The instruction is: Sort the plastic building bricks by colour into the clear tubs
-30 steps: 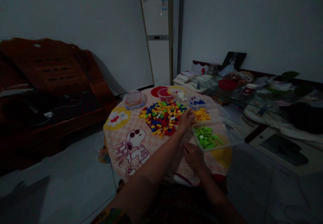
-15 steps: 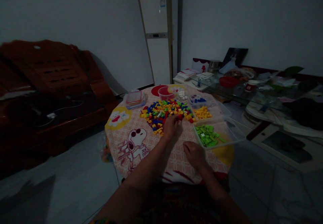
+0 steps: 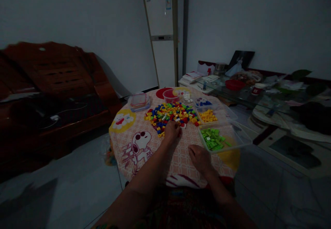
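Along the near edge of a mixed pile of toy building bricks [image 3: 170, 110], my left hand [image 3: 172, 131] has its fingers curled down; whatever they pinch is hidden. Just right of its fingertips lies a white and red piece [image 3: 182, 125]. My right hand [image 3: 200, 158] rests closed on the tablecloth, left of a clear tray of green bricks [image 3: 213, 139]; the inside of its fist does not show. Beyond that tray, yellow bricks [image 3: 207, 115] fill part of another clear compartment, and blue bricks [image 3: 203, 103] lie in one farther back.
A round clear tub [image 3: 171, 96] stands behind the pile, with white bricks [image 3: 187, 97] to its right. Stacked lids [image 3: 139, 101] lie at the back left of the patterned tablecloth [image 3: 152, 146]. A cluttered glass-topped stand [image 3: 232, 93] is at right, a wooden bench [image 3: 59, 84] at left.
My left hand has drawn slightly left and nearer, and the white and red piece now shows beside it. My right hand stays in place.
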Available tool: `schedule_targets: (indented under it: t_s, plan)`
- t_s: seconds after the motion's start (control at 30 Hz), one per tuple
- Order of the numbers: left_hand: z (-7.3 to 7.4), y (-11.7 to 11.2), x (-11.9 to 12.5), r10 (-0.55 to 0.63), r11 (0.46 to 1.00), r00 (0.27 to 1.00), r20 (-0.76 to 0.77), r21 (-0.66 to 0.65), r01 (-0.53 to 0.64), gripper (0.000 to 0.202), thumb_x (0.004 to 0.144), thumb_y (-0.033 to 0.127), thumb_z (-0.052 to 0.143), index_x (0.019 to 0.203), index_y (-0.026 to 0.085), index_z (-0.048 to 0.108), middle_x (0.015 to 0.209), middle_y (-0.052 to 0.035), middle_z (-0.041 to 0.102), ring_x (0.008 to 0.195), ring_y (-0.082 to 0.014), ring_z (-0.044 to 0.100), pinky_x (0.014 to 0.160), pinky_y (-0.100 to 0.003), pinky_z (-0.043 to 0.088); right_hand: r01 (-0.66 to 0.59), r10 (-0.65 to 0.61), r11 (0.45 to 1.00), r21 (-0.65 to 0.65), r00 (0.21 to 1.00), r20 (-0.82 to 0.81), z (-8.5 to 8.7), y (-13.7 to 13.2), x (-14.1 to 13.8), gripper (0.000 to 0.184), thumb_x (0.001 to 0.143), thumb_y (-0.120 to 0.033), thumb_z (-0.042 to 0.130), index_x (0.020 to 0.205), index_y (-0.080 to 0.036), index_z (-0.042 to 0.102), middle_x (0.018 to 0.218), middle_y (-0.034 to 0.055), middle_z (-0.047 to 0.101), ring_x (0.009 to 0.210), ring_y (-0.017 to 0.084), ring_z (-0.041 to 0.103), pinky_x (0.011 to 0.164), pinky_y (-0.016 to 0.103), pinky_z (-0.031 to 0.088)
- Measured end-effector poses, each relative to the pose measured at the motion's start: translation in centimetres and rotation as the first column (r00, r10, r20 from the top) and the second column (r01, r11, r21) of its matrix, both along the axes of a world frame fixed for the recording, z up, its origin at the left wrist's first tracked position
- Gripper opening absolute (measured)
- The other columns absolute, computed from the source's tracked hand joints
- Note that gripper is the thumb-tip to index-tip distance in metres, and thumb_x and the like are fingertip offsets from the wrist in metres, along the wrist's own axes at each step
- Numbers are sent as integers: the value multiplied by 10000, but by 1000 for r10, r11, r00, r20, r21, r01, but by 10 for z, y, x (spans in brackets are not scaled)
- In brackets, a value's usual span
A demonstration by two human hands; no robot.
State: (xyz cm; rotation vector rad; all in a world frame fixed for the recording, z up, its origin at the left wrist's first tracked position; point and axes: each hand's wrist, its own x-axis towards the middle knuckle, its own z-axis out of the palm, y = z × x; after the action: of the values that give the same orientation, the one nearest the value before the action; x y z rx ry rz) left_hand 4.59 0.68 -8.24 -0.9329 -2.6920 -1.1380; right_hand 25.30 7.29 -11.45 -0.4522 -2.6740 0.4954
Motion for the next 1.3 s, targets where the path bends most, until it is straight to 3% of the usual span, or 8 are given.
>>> schedule_targets:
  t_s: [0.3,0.47,0.6,0.73,0.9,1.03,1.13,1.3]
  plan:
    - [-7,-3,1,54,983,998,19,177,-56,115,838,167,620,928,174,691,953,-82,713,934,-211,664,875,-334,495,0,0,1000,13,1000,5,0,-1,0,235,1005,-220,489,993,-227,724,994,55,762,906,177,680,814,260,424]
    - [2,6,7,26,947,991,132,315,-66,108,892,235,570,901,187,666,845,-38,718,815,-176,667,796,-298,498,3,-3,1000,14,1000,0,3,-3,0,226,1002,-208,492,977,-226,716,979,51,759,894,174,674,801,256,412]
    - [17,31,17,-43,935,989,141,355,-9,85,862,202,587,859,181,668,844,-31,722,808,-167,664,782,-283,507,5,-5,1000,16,1000,-3,2,-3,0,237,1007,-206,483,950,-224,712,951,51,755,874,175,669,787,260,407]
    - [32,74,32,-222,900,962,156,412,141,110,828,138,610,890,173,693,887,-45,738,845,-172,684,826,-300,537,9,-9,1000,21,1000,15,1,-3,-1,246,1007,-209,471,949,-226,709,925,47,747,870,180,668,773,262,412]
    - [31,109,48,-421,787,894,156,552,275,387,830,52,547,1172,172,682,1226,-110,719,1080,-199,700,969,-349,553,18,-19,1000,21,999,51,3,-2,0,234,934,-123,501,991,-213,709,982,57,753,911,189,677,795,263,426]
    - [16,93,44,-416,813,902,116,492,312,509,815,23,528,1286,179,643,1308,-114,695,1131,-207,693,1037,-386,538,-2,2,1000,24,999,34,2,-2,-1,237,985,-172,478,963,-211,711,932,53,748,893,184,675,794,260,427]
    - [10,68,33,-316,878,947,65,399,266,463,825,22,527,1236,176,675,1260,-106,721,1155,-213,681,1062,-397,519,-3,3,1000,14,1000,6,1,-2,-1,239,997,-192,481,970,-222,717,948,50,754,897,180,674,801,258,428]
    - [13,26,7,-102,969,995,-18,226,104,343,863,74,554,1143,175,724,1191,-114,740,1125,-228,679,1029,-374,513,4,-4,1000,7,1000,-1,0,-2,1,228,993,-200,497,970,-227,722,990,54,760,908,184,679,815,263,432]
